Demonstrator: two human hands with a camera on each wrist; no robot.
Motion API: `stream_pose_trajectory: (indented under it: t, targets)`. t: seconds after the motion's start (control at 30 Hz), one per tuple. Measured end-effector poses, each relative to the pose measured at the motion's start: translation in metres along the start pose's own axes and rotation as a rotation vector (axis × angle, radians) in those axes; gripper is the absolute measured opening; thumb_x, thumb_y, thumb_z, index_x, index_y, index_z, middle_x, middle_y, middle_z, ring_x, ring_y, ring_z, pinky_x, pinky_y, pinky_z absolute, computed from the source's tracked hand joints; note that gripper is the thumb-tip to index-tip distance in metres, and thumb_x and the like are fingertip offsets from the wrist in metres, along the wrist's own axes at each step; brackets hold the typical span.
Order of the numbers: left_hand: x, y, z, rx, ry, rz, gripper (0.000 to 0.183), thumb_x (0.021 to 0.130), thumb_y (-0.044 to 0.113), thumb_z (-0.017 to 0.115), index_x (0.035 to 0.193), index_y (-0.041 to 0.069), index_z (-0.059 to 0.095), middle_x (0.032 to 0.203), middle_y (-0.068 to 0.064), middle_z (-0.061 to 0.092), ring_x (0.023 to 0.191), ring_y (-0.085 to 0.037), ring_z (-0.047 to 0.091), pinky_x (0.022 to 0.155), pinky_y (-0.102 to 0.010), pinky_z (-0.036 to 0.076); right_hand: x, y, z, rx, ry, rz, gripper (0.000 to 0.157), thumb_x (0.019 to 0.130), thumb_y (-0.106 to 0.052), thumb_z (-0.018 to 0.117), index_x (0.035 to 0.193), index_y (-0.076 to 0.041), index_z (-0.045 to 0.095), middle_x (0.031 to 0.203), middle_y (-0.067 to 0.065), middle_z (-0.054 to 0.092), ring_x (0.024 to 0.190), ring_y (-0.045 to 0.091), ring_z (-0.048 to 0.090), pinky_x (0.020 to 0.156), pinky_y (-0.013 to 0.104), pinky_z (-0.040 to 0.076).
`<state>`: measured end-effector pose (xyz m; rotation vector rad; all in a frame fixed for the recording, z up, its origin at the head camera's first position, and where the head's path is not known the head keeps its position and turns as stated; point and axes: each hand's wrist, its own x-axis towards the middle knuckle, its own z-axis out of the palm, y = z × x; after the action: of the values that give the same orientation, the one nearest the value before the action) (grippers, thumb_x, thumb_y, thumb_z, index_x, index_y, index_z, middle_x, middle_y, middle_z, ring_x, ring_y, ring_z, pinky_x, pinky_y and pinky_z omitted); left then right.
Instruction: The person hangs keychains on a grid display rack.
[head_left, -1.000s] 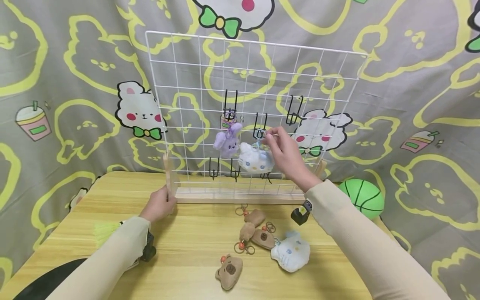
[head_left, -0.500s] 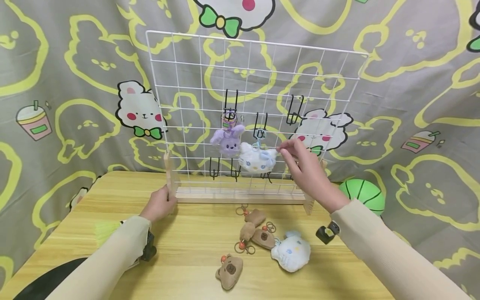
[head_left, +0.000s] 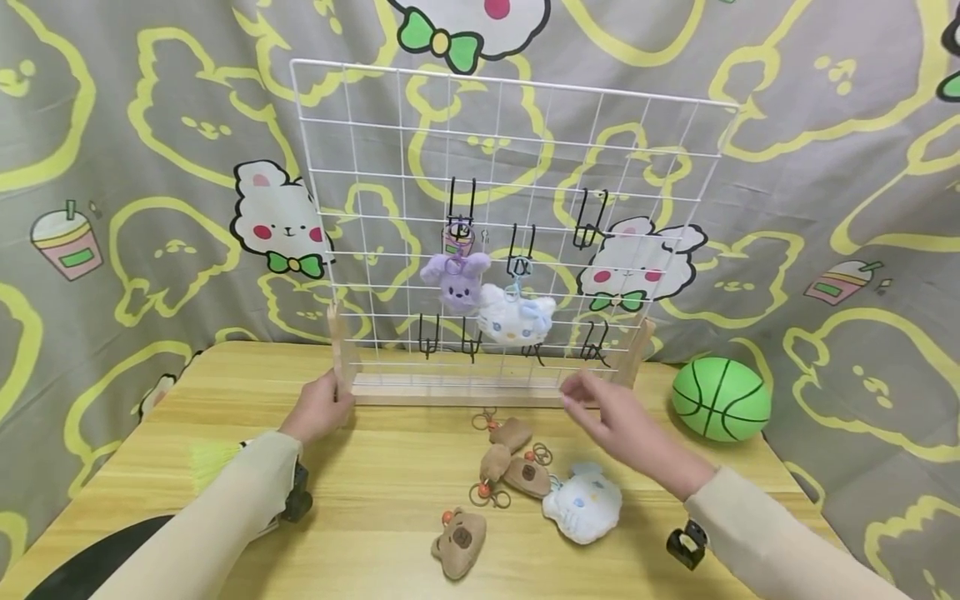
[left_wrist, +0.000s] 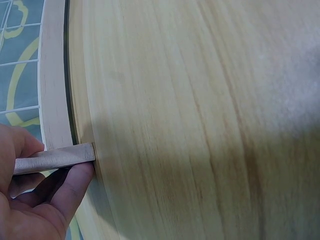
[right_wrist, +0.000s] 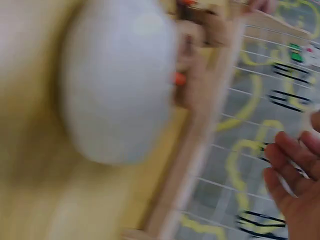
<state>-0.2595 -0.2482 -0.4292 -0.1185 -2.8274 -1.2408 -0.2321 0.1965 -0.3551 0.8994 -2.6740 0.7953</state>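
My left hand point(head_left: 318, 410) grips the left wooden foot point(left_wrist: 60, 158) of the white wire grid rack point(head_left: 513, 82), thumb and fingers on either side of the wood. My right hand point(head_left: 626, 429) holds nothing, its fingers loosely bent in front of the rack's lower right. A white plush cat keychain point(head_left: 515, 321) hangs by its blue clasp from a black hook. Beside it hangs a purple plush rabbit keychain point(head_left: 459, 287). Another white plush keychain point(head_left: 583, 504) lies on the table below my right hand, blurred in the right wrist view. Several brown plush keychains point(head_left: 459, 543) lie to its left.
More black hooks point(head_left: 591, 221) are fixed to the rack. A green ball point(head_left: 722, 400) sits at the table's right. Something yellow with bristles point(head_left: 213, 462) and a black rounded object point(head_left: 97, 558) are partly behind my left forearm. A patterned curtain point(head_left: 187, 250) hangs behind.
My right hand has let go of the hanging white plush cat keychain and moved down and to the right. The purple rabbit has swung slightly. My left hand stays on the foot.
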Motion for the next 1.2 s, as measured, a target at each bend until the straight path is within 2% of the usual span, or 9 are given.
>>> stream_pose_trajectory:
  t: [0.17,0.33,0.43,0.53,0.6,0.73,0.83,0.97,1.2]
  targets:
    - [-0.001,-0.001,0.000,-0.004,-0.006,0.003,0.056,0.096,0.004,0.047,0.148,-0.015,0.041,0.089,-0.022,0.068,0.062,-0.017,0.057,0.052,-0.029,0.048,-0.017,0.016,0.027,0.044,-0.221,0.079,0.019,0.101,-0.022,0.067,0.112,-0.007,0.067,0.099,0.000,0.074,0.092,0.011,0.070,0.083,0.034,0.061]
    - [0.000,-0.001,0.002,0.001,0.004,0.009,0.054,0.096,0.004,0.048,0.146,-0.016,0.043,0.088,-0.022,0.067,0.061,-0.016,0.057,0.052,-0.030,0.048,-0.025,0.022,0.042,0.072,-0.360,0.104,0.028,0.094,-0.026,0.075,0.109,-0.004,0.067,0.095,0.000,0.070,0.087,0.010,0.064,0.076,0.025,0.057]
    - [0.000,-0.001,0.003,0.006,0.011,0.007,0.054,0.096,0.004,0.049,0.145,-0.017,0.044,0.088,-0.022,0.067,0.061,-0.016,0.056,0.052,-0.030,0.047,-0.026,0.021,0.045,0.060,-0.435,0.090,0.031,0.090,-0.027,0.079,0.107,-0.005,0.066,0.095,0.002,0.068,0.087,0.014,0.064,0.076,0.027,0.056]
    - [0.001,-0.001,0.003,0.005,0.012,0.001,0.054,0.095,0.005,0.049,0.145,-0.016,0.044,0.088,-0.022,0.066,0.061,-0.016,0.055,0.052,-0.030,0.047,-0.026,0.019,0.046,0.026,-0.491,0.084,0.034,0.085,-0.022,0.081,0.110,-0.006,0.065,0.100,0.006,0.069,0.093,0.020,0.065,0.082,0.035,0.058]
    - [0.002,-0.002,0.004,0.003,0.015,-0.003,0.055,0.095,0.005,0.049,0.146,-0.016,0.045,0.087,-0.021,0.066,0.060,-0.016,0.054,0.052,-0.030,0.047,-0.025,0.017,0.046,0.003,-0.510,0.094,0.038,0.082,-0.020,0.083,0.112,-0.006,0.064,0.102,0.006,0.068,0.097,0.023,0.064,0.085,0.040,0.058]
    - [0.002,-0.002,0.003,0.011,0.024,-0.002,0.054,0.095,0.005,0.048,0.145,-0.016,0.045,0.087,-0.022,0.066,0.060,-0.017,0.055,0.052,-0.030,0.047,-0.024,0.011,0.047,-0.029,-0.512,0.134,0.043,0.078,-0.023,0.086,0.110,-0.009,0.061,0.095,0.001,0.061,0.091,0.018,0.054,0.079,0.034,0.050]
    - [0.002,-0.001,0.002,0.018,0.028,-0.001,0.053,0.095,0.005,0.048,0.144,-0.016,0.045,0.089,-0.023,0.067,0.060,-0.017,0.056,0.052,-0.030,0.047,-0.025,0.010,0.050,-0.050,-0.499,0.162,0.040,0.078,-0.027,0.088,0.102,-0.011,0.060,0.088,-0.001,0.055,0.085,0.016,0.046,0.073,0.030,0.042]
    - [0.000,0.002,0.002,0.022,0.025,0.001,0.053,0.096,0.004,0.049,0.145,-0.017,0.044,0.094,-0.026,0.068,0.062,-0.017,0.057,0.053,-0.030,0.048,-0.026,0.009,0.052,-0.055,-0.496,0.174,0.034,0.078,-0.027,0.087,0.095,-0.013,0.061,0.087,-0.001,0.053,0.085,0.015,0.044,0.072,0.028,0.040]
    - [-0.001,0.001,0.001,0.030,0.021,-0.005,0.053,0.096,0.003,0.049,0.145,-0.016,0.044,0.093,-0.026,0.068,0.062,-0.017,0.057,0.053,-0.030,0.048,-0.026,0.013,0.054,0.125,-0.536,0.165,0.027,0.084,-0.014,0.081,0.095,-0.009,0.057,0.081,-0.001,0.054,0.073,0.007,0.046,0.065,0.024,0.042]
